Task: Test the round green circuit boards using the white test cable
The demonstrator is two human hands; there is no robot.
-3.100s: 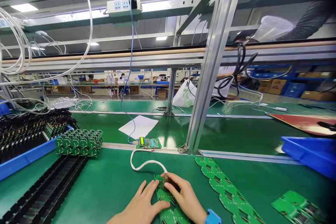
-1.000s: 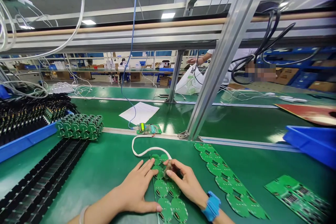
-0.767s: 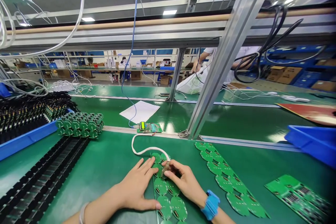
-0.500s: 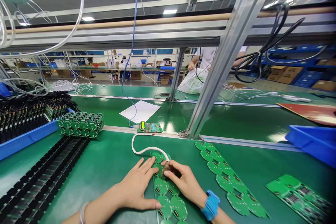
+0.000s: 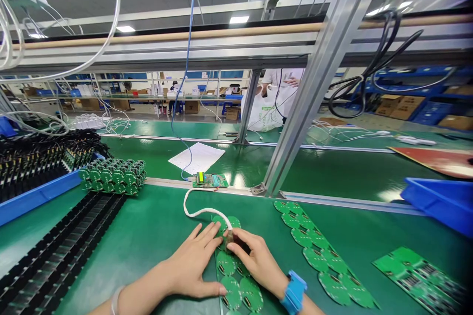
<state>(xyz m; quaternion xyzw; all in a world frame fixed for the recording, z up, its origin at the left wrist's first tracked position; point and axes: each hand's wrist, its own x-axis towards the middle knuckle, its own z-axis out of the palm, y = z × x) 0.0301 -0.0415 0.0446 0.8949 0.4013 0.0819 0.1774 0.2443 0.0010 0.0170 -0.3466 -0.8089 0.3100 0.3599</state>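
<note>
My left hand (image 5: 197,258) lies flat with fingers spread, its fingertips and thumb on the left edge of a panel of round green circuit boards (image 5: 232,291). In my right hand (image 5: 254,258) a small brownish probe head (image 5: 229,238) is pinched between thumb and fingers. It stands over one of the panel's upper round boards; whether it touches the board is hidden. A white sleeved cable (image 5: 207,210) runs from the probe head to a small programmer board (image 5: 210,179) with a lit yellow-green display.
Another panel of round boards (image 5: 318,251) lies to the right, beside a rectangular circuit board (image 5: 419,275) and a blue bin (image 5: 439,202). Stacked round boards (image 5: 114,176) and black strips (image 5: 62,241) lie left. A metal post (image 5: 306,83) rises ahead. A person handles a plastic bag (image 5: 266,108) beyond.
My right hand has shifted slightly left with the probe head, onto the left column of boards. My left hand stays in place. The person behind has moved their hands and the bag.
</note>
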